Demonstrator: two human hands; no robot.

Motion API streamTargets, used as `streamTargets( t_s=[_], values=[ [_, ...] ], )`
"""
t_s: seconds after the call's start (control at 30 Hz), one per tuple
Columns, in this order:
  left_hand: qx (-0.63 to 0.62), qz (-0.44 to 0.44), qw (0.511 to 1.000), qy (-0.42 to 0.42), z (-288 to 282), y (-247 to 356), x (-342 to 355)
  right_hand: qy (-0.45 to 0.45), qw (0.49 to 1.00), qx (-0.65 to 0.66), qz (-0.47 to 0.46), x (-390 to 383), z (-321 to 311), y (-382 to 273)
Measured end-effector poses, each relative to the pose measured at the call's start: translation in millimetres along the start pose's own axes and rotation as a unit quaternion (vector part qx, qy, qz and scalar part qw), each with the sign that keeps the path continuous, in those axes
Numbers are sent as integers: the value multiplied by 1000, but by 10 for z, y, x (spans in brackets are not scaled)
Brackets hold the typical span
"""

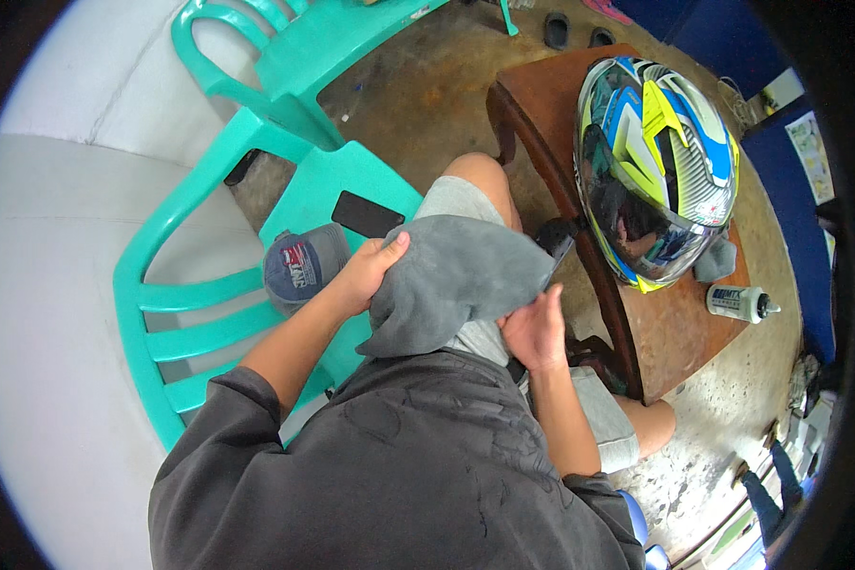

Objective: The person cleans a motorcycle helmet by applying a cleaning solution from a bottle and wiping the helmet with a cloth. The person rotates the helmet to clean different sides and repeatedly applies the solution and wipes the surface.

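Observation:
A grey cloth (461, 275) is spread over my lap, above my light grey shorts. My left hand (369, 275) grips its left side, thumb on top and fingers hidden beneath. At the cloth's lower right edge, my right hand (539, 331) holds on with the palm turned up and fingertips partly covered. A dark edge shows by the cloth's right tip; what it belongs to, I cannot make out. Left of the cloth, a black phone (368, 215) and a grey-blue cap (304, 268) lie on a green plastic chair (315, 171).
On the brown wooden table (679, 323) to my right rest a colourful full-face helmet (657, 171), a small grey cloth (715, 260) and a white squeeze bottle (739, 303) lying down. Another green chair (304, 52) stands farther off. A white wall (57, 313) runs along the left.

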State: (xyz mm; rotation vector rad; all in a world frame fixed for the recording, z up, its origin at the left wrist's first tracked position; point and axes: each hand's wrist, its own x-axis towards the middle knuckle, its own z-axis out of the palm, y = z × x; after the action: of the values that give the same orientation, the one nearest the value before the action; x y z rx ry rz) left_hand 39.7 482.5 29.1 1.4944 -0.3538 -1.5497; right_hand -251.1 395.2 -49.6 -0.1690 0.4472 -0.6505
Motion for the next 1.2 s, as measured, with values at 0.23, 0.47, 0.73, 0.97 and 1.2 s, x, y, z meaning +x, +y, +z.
streamTargets(
  t_s=[0.23,0.47,0.73,0.97,1.2],
  values=[
    [-39,55,992,-110,106,138,-93,6,989,-150,10,-154,33,-183],
    [12,89,977,-193,491,570,-320,83,961,-223,-139,-583,388,-863],
    [26,158,966,-204,1029,831,-309,-22,954,-232,-187,-857,707,-886],
    [449,142,871,-140,1193,751,-115,-10,900,-351,-257,-1296,1061,-995],
    [559,202,749,-292,1682,733,112,241,805,-347,-416,-1689,1402,-1183]
  ],
)
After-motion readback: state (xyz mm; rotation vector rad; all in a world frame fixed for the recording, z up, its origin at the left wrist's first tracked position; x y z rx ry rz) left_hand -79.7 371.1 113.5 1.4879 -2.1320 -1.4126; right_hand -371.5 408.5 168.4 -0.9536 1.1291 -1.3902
